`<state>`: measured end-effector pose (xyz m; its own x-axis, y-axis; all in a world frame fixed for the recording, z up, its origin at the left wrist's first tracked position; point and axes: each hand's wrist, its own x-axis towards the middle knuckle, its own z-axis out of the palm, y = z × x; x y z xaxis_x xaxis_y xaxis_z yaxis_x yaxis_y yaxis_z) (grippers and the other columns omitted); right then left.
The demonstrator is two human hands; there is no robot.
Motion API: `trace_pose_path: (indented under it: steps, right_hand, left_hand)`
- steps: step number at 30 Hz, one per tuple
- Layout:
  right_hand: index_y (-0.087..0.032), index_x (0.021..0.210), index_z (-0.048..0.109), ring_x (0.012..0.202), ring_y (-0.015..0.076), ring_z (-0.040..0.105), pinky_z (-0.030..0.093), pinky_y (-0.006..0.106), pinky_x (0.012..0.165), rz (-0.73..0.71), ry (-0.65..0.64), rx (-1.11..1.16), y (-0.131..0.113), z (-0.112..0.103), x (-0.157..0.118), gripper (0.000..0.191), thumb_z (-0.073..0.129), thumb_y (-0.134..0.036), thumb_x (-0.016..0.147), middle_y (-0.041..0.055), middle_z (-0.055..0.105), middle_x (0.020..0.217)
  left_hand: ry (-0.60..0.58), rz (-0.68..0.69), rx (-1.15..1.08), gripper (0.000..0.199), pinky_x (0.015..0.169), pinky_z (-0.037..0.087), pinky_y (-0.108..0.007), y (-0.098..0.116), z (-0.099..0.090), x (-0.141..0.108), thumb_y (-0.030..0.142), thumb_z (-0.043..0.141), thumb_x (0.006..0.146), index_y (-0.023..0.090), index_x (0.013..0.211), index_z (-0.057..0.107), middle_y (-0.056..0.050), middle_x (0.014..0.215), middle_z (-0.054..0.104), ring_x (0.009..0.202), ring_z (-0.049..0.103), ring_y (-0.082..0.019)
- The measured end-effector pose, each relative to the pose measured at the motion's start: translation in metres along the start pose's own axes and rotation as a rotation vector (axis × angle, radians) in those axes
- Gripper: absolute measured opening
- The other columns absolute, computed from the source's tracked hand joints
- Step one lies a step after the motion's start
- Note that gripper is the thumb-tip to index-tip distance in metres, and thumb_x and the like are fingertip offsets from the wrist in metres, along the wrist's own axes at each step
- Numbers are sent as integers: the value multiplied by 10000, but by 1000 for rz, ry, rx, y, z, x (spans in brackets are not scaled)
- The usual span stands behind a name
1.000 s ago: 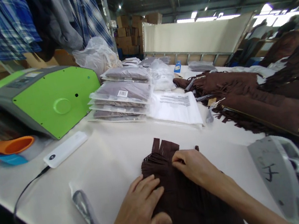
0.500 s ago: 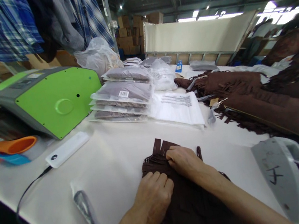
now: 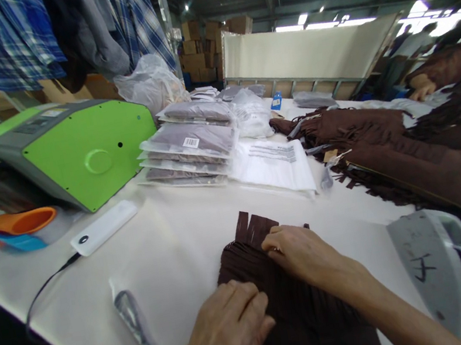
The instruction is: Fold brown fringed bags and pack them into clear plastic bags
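A dark brown fringed garment (image 3: 304, 326) lies on the table before me, its strips showing at the far end. My right hand (image 3: 300, 252) is near that far end, fingers bent and closed on the fringe. On the garment's left side rests my left hand (image 3: 224, 337), fingers loosely stretched over the cloth and thumb apart. The palm side of both hands is hidden. A narrow object in clear plastic (image 3: 135, 329) lies left of my left hand.
Bagged garments (image 3: 193, 140) are stacked beyond my hands, beside white printed bags (image 3: 276, 164). A green machine (image 3: 95, 149) and an orange tape dispenser (image 3: 28, 223) stand left. More brown fringed garments (image 3: 406, 159) and a grey device (image 3: 425, 263) occupy the right, with a co-worker's hand (image 3: 423, 86) behind.
My left hand has slid nearer to me, its fist loosening into straighter fingers. The right hand has shifted slightly right, and the fringe beneath lies more spread. A co-worker's hand has appeared at right.
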<state>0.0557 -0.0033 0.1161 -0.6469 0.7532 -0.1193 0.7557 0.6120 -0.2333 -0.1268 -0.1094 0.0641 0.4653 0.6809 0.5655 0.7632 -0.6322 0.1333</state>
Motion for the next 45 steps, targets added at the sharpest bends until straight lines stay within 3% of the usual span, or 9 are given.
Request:
trace_pose_path:
  steps: [4, 8, 10, 17, 22, 25, 30, 35, 45]
  right_hand:
    - [-220, 889, 729, 852, 168, 646, 436, 259, 756, 16, 94, 106, -2, -4, -13, 288, 461, -114, 910, 34, 713, 905]
    - [-243, 1045, 715, 957, 195, 657, 473, 307, 864, 172, 273, 207, 19, -8, -37, 294, 442, -205, 943, 41, 716, 1037]
    - [-236, 1143, 679, 1043, 205, 646, 475, 334, 930, 223, 371, 250, 36, -6, -56, 315, 428, -256, 953, 51, 701, 1132]
    - [-236, 1131, 688, 1087, 238, 659, 535, 388, 935, 375, 580, 323, 74, 28, -137, 314, 494, -385, 933, 67, 711, 1155]
    - [-274, 1181, 658, 1098, 223, 647, 541, 375, 939, 258, 554, 339, 57, 41, -175, 297, 611, -309, 890, 64, 689, 1188]
    - [-277, 1241, 620, 1171, 239, 588, 502, 417, 992, 164, 502, 299, 34, 51, -174, 427, 674, -195, 826, 78, 641, 1258]
    - [-201, 1185, 628, 1102, 267, 562, 462, 439, 966, 122, 561, 166, 5, 69, -145, 448, 709, -74, 763, 88, 656, 1169]
    - [-191, 961, 658, 798, 201, 548, 424, 350, 750, 72, 624, 62, 4, 79, -132, 143, 557, -104, 911, 34, 658, 838]
    - [-211, 974, 647, 731, 161, 580, 425, 304, 690, -155, 531, 210, 2, 66, -159, 115, 540, -202, 934, 19, 677, 797]
  left_hand:
    - [-159, -168, 110, 614, 1102, 376, -501, -31, 6, 20, 518, 392, 980, 84, 1413, 404, -188, 1462, 443, 1374, 383, -312]
    - [-523, -264, 8, 833, 1146, 308, -518, -45, 29, 28, 684, 270, 934, 51, 1474, 301, -202, 1537, 293, 1436, 270, -308]
    - [-594, -228, -46, 834, 1171, 263, -502, -40, 36, 26, 692, 260, 931, 75, 1492, 269, -181, 1551, 261, 1451, 232, -285]
    - [-455, -49, -32, 851, 1184, 184, -562, -13, 28, 21, 652, 458, 899, 169, 1530, 155, -159, 1565, 261, 1460, 206, -296]
    - [-375, 96, -174, 754, 1086, 391, -491, 7, 22, 37, 308, 745, 809, 238, 1443, 341, -122, 1450, 455, 1338, 413, -280]
    - [-428, 140, -166, 528, 940, 485, -418, 17, 30, 43, 203, 758, 789, 228, 1261, 523, -70, 1235, 592, 1109, 558, -246]
    - [-384, 207, -18, 86, 752, 446, -336, 21, 36, 45, 122, 561, 915, 188, 946, 605, -24, 915, 594, 820, 535, -195]
    - [-353, 270, -34, 93, 669, 365, -324, 20, 26, 40, 113, 548, 917, 189, 866, 563, -8, 835, 559, 746, 482, -189]
    - [-389, 179, -141, 129, 672, 403, -328, 28, 12, 49, 186, 592, 902, 203, 778, 561, 3, 766, 593, 716, 528, -188]
